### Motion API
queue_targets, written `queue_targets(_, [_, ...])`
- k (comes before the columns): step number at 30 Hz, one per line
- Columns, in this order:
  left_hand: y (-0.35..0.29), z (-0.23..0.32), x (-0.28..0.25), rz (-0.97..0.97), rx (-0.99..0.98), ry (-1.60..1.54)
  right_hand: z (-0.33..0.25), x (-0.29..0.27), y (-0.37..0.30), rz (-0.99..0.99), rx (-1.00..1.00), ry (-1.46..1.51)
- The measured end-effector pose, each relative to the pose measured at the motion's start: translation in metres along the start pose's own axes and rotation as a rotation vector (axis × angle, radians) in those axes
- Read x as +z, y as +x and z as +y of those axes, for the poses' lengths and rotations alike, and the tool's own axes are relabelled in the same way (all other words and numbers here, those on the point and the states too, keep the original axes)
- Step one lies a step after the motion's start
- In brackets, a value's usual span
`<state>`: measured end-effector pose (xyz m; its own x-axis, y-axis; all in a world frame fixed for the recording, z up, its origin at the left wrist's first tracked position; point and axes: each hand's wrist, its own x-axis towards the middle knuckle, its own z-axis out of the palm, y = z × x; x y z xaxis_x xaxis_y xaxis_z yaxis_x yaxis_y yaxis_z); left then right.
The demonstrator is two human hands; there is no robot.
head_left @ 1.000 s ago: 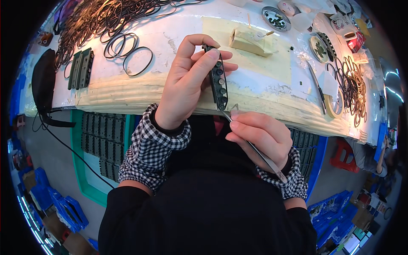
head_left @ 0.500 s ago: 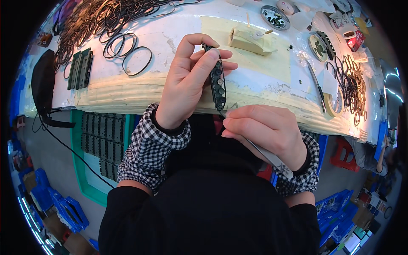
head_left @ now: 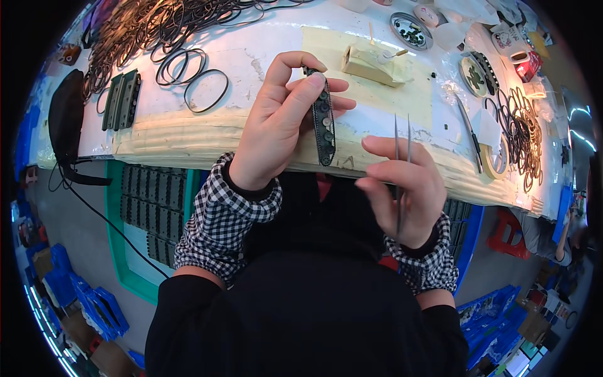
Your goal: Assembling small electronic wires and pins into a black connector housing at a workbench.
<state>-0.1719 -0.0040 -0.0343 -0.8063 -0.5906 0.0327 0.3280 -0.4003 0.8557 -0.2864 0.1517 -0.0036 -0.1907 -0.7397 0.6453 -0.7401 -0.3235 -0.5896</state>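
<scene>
My left hand (head_left: 281, 116) pinches the top end of a narrow dark green model part (head_left: 325, 125) with a row of small wheels and a thin black track along its edge. The part hangs nearly upright in front of the table's near edge. To its right, my right hand (head_left: 411, 188) holds metal tweezers (head_left: 403, 141), their two tips apart and pointing away from me. Nothing shows between the tips, and they are clear of the part.
Loops of black band (head_left: 182, 31) are heaped at the far left, near green model parts (head_left: 120, 100). Right of centre lies a cream block (head_left: 375, 65). A dish of small parts (head_left: 411, 30), a craft knife (head_left: 469, 132) and a tape roll (head_left: 498, 160) lie right. Below left stands a teal crate (head_left: 116, 239).
My right hand has drawn away from the part's lower end and turned, so the tweezers now point up and away instead of at the part. My left hand has stayed nearly still.
</scene>
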Motion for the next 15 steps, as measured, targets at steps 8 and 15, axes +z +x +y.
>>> queue_targets(8, [-0.001,-0.001,-0.004,-0.039,-0.009,-0.026,0.020,0.028,-0.004,-0.088,-0.082,0.077])
queue_targets(15, [-0.002,0.000,-0.003,-0.071,0.006,-0.054,0.017,0.030,-0.003,0.019,0.138,0.359])
